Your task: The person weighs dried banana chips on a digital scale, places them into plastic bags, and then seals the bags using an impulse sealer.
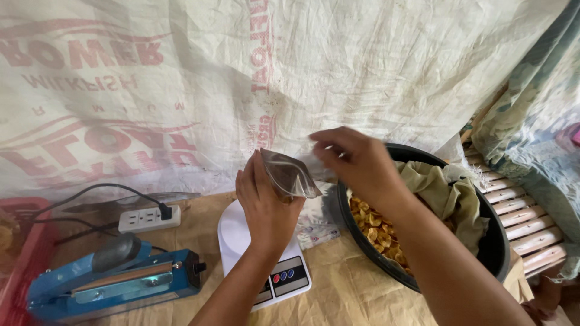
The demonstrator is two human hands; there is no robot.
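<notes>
My left hand (pixel 264 205) holds a small clear plastic bag (pixel 291 175) above a white kitchen scale (pixel 284 276). My right hand (pixel 356 162) is raised beside the bag with its fingertips pinched at the bag's upper right edge. Just right of the hands stands a large black basin (pixel 496 244) with yellow-brown chips (pixel 376 228) and an olive cloth (pixel 450 194) inside.
A blue heat sealer (pixel 115 278) sits at the lower left, with a white power strip (pixel 148 218) and black cable behind it. Brown paper covers the table (pixel 344 290). A printed sack cloth (pixel 181 78) hangs behind. Wooden slats (pixel 525 223) lie at the right.
</notes>
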